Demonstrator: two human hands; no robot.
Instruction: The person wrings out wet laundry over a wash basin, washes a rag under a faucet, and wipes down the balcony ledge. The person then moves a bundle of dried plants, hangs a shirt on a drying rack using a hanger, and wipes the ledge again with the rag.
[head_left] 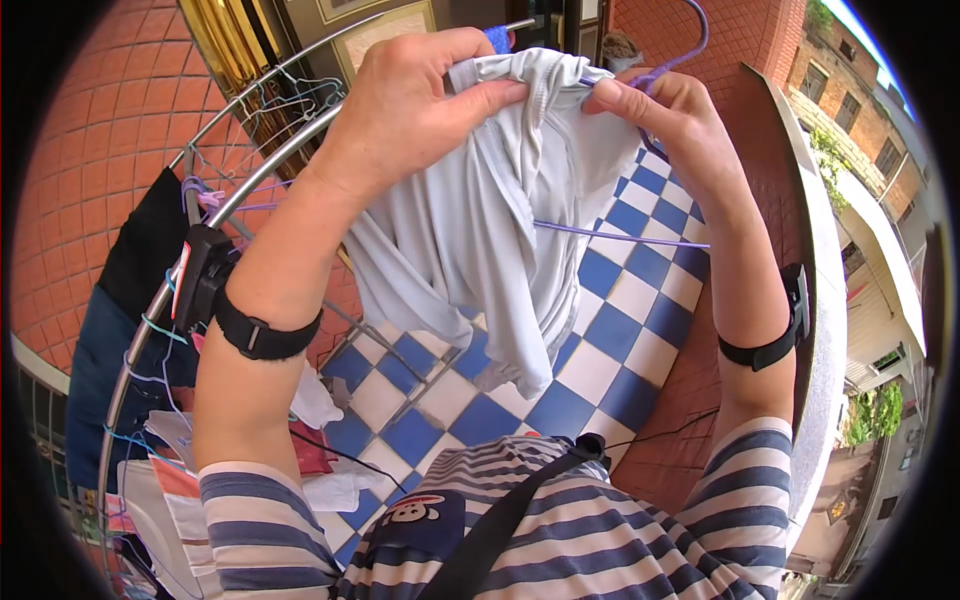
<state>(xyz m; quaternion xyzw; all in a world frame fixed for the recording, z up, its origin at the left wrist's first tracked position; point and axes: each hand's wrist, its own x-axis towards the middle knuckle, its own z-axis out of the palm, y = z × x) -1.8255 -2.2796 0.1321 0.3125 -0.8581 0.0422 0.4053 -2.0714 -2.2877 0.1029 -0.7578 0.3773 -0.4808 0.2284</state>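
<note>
A light grey garment (490,230), apparently a shirt, hangs in loose folds in front of me. My left hand (415,105) pinches its gathered neckline between thumb and fingers. On the other side my right hand (675,115) is closed around the neck of a purple clothes hanger (620,235), its thumb close against the cloth edge. The hanger's hook sticks up above my right hand. Its lower bar comes out from the cloth toward the right, while the rest is hidden in the garment. Most of the right fingertips are behind the hanger and cloth.
A curved metal rail (255,180) runs along the left, with several wire hangers (290,100) on it. Dark clothes (125,290) and lighter laundry (165,500) hang there. Below lies a blue-and-white tiled floor (610,340). A pale-topped parapet (825,330) borders the right side.
</note>
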